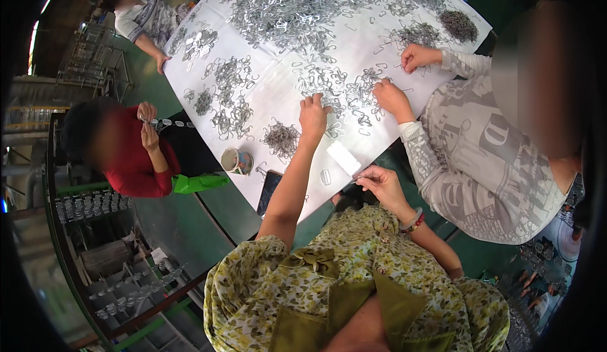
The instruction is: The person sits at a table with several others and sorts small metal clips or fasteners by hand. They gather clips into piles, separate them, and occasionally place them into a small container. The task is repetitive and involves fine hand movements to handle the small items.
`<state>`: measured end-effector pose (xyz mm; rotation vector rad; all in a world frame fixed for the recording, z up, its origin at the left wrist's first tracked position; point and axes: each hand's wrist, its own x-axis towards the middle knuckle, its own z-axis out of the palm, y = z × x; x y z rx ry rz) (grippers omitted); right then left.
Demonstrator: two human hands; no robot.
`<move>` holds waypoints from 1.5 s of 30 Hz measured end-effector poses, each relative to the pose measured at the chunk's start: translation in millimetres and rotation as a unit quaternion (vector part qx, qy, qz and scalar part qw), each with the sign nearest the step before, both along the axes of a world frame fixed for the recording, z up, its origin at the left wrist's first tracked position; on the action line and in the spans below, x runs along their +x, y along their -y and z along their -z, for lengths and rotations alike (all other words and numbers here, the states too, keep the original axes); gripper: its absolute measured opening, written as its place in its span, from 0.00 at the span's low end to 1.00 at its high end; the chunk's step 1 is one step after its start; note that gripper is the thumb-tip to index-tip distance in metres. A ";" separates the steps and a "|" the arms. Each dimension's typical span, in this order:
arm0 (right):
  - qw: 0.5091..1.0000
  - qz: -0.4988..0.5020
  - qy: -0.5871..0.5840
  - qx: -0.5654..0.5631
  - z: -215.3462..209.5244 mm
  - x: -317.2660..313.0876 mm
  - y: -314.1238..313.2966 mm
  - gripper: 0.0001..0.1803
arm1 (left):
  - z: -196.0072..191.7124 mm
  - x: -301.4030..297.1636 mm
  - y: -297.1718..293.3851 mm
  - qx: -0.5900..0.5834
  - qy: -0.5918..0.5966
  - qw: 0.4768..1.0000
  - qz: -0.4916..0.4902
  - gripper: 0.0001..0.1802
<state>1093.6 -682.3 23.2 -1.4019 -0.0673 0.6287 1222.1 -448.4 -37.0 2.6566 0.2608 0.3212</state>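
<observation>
My left hand (313, 119) reaches over the white-covered table, its fingertips touching a scatter of bent metal hooks (321, 81). Its thumb stands apart from the fingers, and no held piece shows. Close to the table's near edge, my right hand (382, 186) is pinched beside the end of a white rectangular block (343, 157). What sits between those fingertips is too small to make out. A single oval metal link (325, 177) lies just left of the block. Left of my left forearm is a heap of small dark metal pieces (281, 139).
A large heap of metal hooks (284, 11) covers the table's far part. A cup (236, 161) and a dark phone (269, 193) lie near the left edge. A co-worker's hands (393, 99) are close on my right. Another person in red (142, 156) sits left, holding a chain.
</observation>
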 end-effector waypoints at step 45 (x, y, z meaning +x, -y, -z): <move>0.952 0.168 -0.021 0.255 -87.0 75.5 -107.2 0.07 | -158.4 -76.2 4.2 -0.139 0.277 0.937 0.163 0.10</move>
